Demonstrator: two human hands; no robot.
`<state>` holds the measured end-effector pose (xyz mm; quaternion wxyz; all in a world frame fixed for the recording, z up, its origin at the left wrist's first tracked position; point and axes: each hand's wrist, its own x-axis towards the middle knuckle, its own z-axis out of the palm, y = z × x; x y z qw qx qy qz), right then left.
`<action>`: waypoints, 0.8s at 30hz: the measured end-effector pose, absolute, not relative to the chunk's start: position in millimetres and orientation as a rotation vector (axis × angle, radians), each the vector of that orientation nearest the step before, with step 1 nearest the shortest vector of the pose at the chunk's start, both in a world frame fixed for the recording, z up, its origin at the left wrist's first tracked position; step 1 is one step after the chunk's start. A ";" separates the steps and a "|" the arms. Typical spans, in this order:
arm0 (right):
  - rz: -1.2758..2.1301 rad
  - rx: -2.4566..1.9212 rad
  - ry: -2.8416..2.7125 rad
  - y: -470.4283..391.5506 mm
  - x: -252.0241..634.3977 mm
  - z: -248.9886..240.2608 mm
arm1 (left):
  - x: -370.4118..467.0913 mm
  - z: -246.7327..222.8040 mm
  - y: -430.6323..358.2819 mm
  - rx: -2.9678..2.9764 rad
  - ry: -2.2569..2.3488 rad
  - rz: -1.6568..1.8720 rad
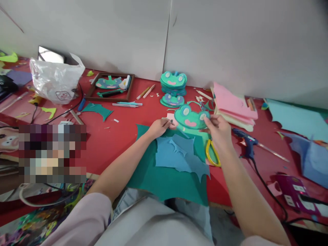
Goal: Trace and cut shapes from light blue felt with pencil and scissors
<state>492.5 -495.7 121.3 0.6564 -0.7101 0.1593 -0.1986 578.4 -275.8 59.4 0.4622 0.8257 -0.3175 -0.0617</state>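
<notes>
My right hand [219, 129] pinches a green felt frog face [194, 114] with pale eyes and a pink mouth by its right eye, above the table. Just left of it, the fingertips of my left hand [159, 127] are closed together; a small dark bit shows at them, too small to name. A pink felt scrap [172, 118] lies beside those fingers. Below both hands, cut blue felt pieces [166, 155] rest on a dark green felt sheet [151, 179] overhanging the front edge. Yellow scissor-like handles [212, 155] lie near my right wrist.
Stacked frog faces [173, 78] stand near the wall. A blue glue gun [246, 141] with its cord and pink felt sheets [233, 102] are at right. Leftward are a brown frame [133, 85], pens [126, 104] and a plastic bag [55, 80]. A purple power strip [294, 193] sits at lower right.
</notes>
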 end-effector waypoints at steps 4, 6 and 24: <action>-0.387 -1.651 0.368 -500.6 465.0 104.9 | 572.1 67.4 -275.0 1.988 -0.743 -0.096; -0.404 -1.644 0.392 -504.1 462.1 93.8 | 569.5 70.6 -275.8 1.933 -0.776 -0.046; -0.861 -2.417 0.836 -613.1 435.0 79.7 | 575.7 60.8 -281.0 2.116 -0.812 -0.285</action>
